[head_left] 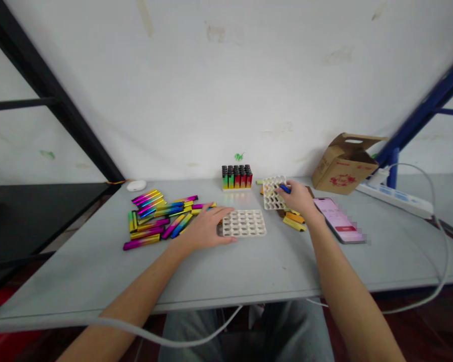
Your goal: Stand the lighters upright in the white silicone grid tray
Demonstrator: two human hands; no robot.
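My left hand (206, 229) spans the left end of a white tray with rows of holes (245, 223), its fingers at the far edge and its thumb at the near edge. Pinched in my right hand (301, 197) is a small blue object (285, 188), its kind not clear. Against that hand's fingertips is a second white holed tray (272, 193); whether the hand also grips it I cannot tell. Several yellow and orange pieces (294, 221) lie under and beside it. To my left hand's left is a loose pile of shiny rainbow-coloured lighters (162, 221).
A tray of upright black-topped lighters (237, 177) stands near the wall. On the right are an open cardboard box (342, 168), a phone with a lit screen (337, 218) and a white power strip (400, 198). A white case (136, 185) lies at back left. A cable (189, 344) crosses the front.
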